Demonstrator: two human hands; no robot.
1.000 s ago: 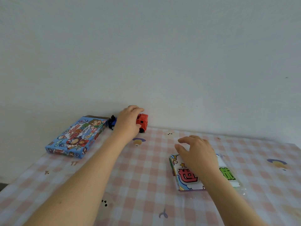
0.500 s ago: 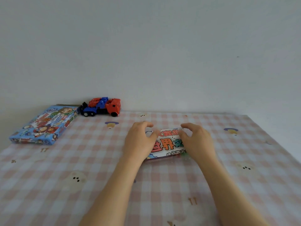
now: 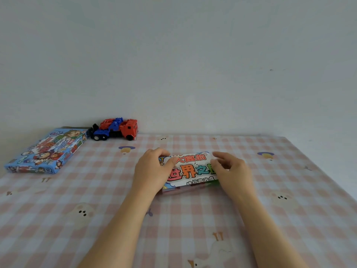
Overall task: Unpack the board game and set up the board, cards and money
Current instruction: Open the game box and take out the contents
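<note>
Left hand (image 3: 152, 171) grasps the left end of the flat rectangular game pack with a white cover printed in bright cartoon lettering (image 3: 191, 170): fingers curled over the far edge, thumb laid on the top face. Right hand (image 3: 234, 171) grasps the right end of the same pack, fingers bent over its far corner, thumb on the cover. The pack lies flat between both hands, near the middle of the table covered by a pink-and-white checked cloth with small animal prints (image 3: 77, 190). A blue rectangular cardboard game box with cartoon figures (image 3: 46, 151) lies closed at the far left of the table, well apart from the hands. A red-and-blue plastic toy truck (image 3: 117, 129) stands just beside the box's far corner, against the wall.
</note>
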